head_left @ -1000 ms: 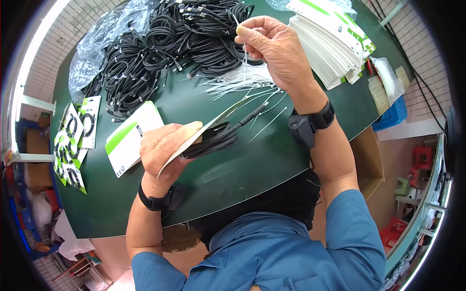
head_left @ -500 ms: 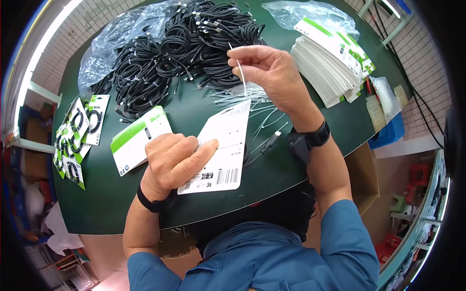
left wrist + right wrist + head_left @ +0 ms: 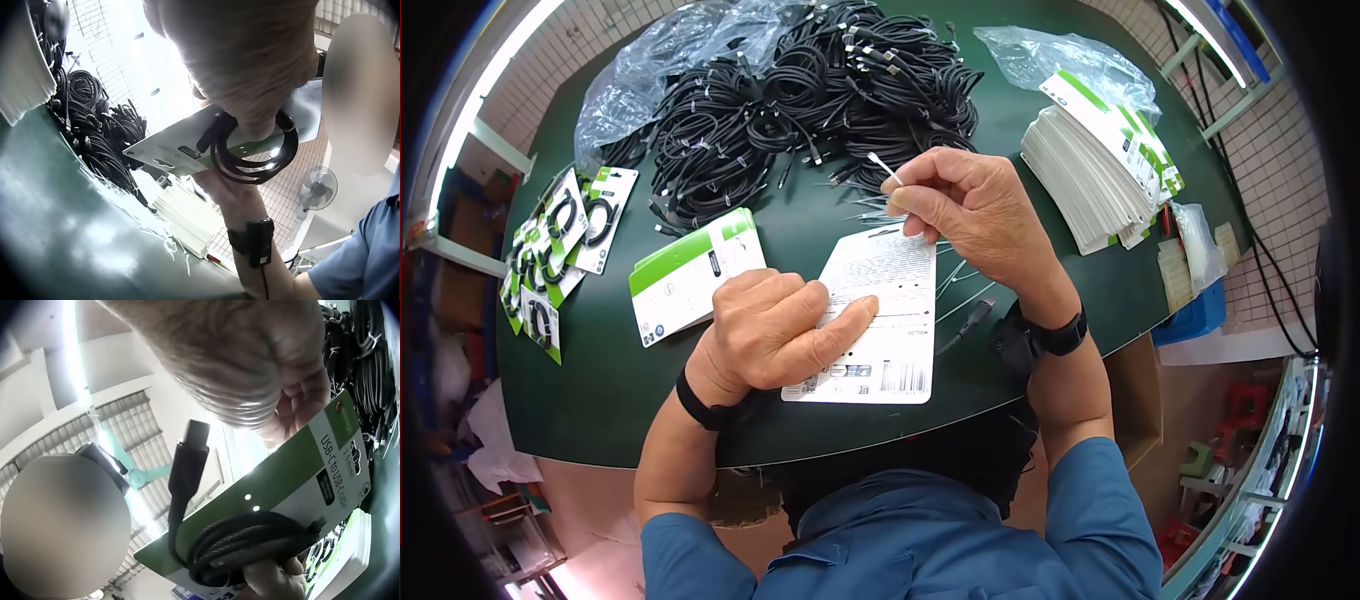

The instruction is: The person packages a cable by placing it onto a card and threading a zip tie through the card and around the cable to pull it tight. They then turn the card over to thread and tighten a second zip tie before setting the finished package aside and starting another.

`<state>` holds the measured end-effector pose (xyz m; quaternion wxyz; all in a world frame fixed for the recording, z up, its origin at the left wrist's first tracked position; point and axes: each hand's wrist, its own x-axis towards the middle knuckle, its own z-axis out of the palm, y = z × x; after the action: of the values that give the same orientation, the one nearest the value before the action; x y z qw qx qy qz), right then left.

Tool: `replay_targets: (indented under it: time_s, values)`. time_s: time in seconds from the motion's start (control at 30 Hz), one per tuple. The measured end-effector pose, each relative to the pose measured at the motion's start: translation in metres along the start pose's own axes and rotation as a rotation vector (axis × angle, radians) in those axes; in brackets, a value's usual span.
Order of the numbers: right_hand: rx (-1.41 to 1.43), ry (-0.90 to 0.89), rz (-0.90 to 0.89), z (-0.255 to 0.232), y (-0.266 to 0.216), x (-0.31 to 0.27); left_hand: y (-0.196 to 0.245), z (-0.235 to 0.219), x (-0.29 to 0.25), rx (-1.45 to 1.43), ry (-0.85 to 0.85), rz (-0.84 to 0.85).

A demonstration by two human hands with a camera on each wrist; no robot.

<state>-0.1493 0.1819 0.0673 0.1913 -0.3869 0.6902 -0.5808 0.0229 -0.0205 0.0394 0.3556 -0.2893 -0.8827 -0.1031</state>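
My left hand (image 3: 770, 330) grips a white and green packaging card (image 3: 895, 345), its thumb on the back, which faces up with small print and a barcode. Against the card's front lies a coiled black USB-C cable (image 3: 250, 540), held there by the left fingers; one connector (image 3: 189, 461) sticks out past the coil. My right hand (image 3: 975, 210) pinches a thin white cable tie (image 3: 882, 163) between thumb and forefinger, right at the card's top edge. The tie's lower end is hidden behind the hand.
A heap of black cables (image 3: 710, 150) lies at the back beside plastic bags (image 3: 1060, 65). Card stacks stand at the right (image 3: 1085, 180) and left (image 3: 695, 280). Carded cables (image 3: 605, 215) lie far left. Loose white ties are partly hidden behind the right hand.
The left hand has turned the card from nearly edge-on to back side up, so the coil is now underneath. The right hand has come down to the card's top edge with the tie.
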Motion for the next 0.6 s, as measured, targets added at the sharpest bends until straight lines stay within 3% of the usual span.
replay_targets:
  time_s: [0.47,0.57,0.6]
  values:
    - [-0.319,0.008,-0.205,0.004,0.007,0.0,-0.005,0.011,-0.001,0.007,0.085,0.044]
    - [-0.418,0.056,-0.459,0.004,0.013,0.005,-0.005,0.011,-0.001,0.001,0.086,0.046]
    - [-0.411,0.052,-0.448,0.004,0.013,0.004,-0.005,0.01,-0.001,0.002,0.083,0.049]
